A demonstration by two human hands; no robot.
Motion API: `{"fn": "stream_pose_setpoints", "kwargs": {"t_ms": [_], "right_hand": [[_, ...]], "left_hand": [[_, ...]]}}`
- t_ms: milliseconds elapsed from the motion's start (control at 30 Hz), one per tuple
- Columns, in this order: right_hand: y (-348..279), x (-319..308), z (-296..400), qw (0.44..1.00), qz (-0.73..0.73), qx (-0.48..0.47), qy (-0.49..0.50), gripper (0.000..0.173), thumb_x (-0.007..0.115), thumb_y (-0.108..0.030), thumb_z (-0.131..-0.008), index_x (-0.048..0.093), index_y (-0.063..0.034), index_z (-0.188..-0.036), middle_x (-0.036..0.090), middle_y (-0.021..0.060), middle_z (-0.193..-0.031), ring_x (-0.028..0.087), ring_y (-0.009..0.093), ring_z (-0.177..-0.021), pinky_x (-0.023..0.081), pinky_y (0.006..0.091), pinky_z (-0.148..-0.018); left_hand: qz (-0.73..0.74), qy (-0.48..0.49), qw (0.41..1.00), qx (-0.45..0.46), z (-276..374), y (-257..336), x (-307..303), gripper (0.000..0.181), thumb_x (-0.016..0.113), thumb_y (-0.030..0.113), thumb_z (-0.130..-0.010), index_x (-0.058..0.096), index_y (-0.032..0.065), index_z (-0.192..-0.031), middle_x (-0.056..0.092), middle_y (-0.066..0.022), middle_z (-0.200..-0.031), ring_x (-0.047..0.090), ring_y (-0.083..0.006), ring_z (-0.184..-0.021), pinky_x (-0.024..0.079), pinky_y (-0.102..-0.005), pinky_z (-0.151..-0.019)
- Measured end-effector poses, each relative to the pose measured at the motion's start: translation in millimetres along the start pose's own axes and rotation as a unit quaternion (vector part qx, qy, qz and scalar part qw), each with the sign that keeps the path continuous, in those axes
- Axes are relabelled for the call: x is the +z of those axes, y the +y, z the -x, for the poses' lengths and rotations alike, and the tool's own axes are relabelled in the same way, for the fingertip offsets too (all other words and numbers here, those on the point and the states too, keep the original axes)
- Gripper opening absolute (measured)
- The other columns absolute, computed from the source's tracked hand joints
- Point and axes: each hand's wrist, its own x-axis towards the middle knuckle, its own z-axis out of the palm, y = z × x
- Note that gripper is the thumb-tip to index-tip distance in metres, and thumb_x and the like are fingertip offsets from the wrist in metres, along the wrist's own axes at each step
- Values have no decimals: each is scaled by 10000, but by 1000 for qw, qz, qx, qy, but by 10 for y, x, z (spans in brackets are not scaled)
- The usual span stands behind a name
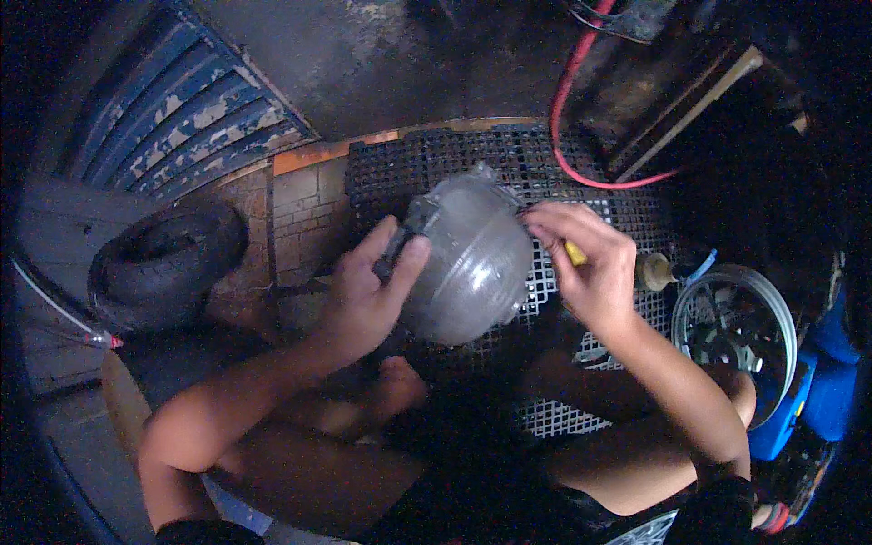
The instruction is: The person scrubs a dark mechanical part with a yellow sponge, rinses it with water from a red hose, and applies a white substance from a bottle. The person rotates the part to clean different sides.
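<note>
A rounded, cloudy-clear plastic shell (470,266), which looks like a vehicle lamp housing, is held up in front of me above a dark grid mat (449,157). My left hand (375,286) grips its left edge, thumb on the near side, by a dark part that I cannot make out. At the upper right rim, the fingertips of my right hand (589,255) are pinched together. Whether they hold something small there cannot be seen. A yellow piece (575,254) shows beside the right palm, mostly hidden by the hand.
A black tyre (163,266) lies at left, below a peeling blue slatted panel (204,116). A red hose (562,129) loops down at upper right. On the right are a spoked wheel rim (787,327), a beige round object (652,271) and a blue plastic container (783,415).
</note>
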Motion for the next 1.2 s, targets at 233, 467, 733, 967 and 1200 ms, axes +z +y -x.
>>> {"fn": "stream_pose_setpoints", "kwargs": {"t_ms": [233, 467, 733, 967, 1200], "right_hand": [[-129, 31, 141, 996, 12, -86, -33, 384, 634, 135, -712, 769, -16, -1039, 754, 151, -1066, 727, 320, -1000, 582, 395, -898], [-240, 178, 48, 997, 3, -68, -35, 388, 643, 140, -700, 763, -10, -1037, 745, 162, -1073, 722, 322, -1019, 584, 413, -898], [-136, 135, -38, 993, 24, -116, -28, 423, 613, 127, -686, 759, -11, -1058, 751, 146, -1065, 727, 327, -1024, 593, 414, -910], [-6, 113, -39, 997, 37, -39, -57, 421, 612, 137, -697, 742, 4, -1075, 738, 183, -1122, 719, 347, -1067, 573, 429, -965], [-145, 83, -30, 982, 25, -172, -69, 443, 663, 64, -666, 744, 2, -1098, 745, 162, -1088, 737, 334, -1022, 612, 398, -899]], "left_hand": [[-16, -87, 996, -26, 161, 147, -215, 304, 609, 320, -1036, 559, 22, -1008, 552, -71, -764, 497, -79, -768, 461, -308, -676], [-3, -15, 1000, -9, 177, 7, -157, 333, 611, 338, -1035, 592, 6, -1052, 609, -98, -800, 542, -94, -782, 481, -338, -693], [3, -40, 999, 6, 82, 85, -167, 363, 616, 331, -1033, 589, -30, -1049, 619, -105, -811, 546, -96, -791, 485, -337, -700], [-58, -23, 998, 20, 200, -21, -144, 339, 626, 313, -1030, 586, -22, -1049, 647, -132, -823, 596, -118, -784, 486, -345, -686], [-48, -90, 994, 32, 168, 281, -167, 340, 620, 339, -1026, 575, 3, -1035, 603, -196, -717, 661, -271, -633, 481, -409, -602]]}}
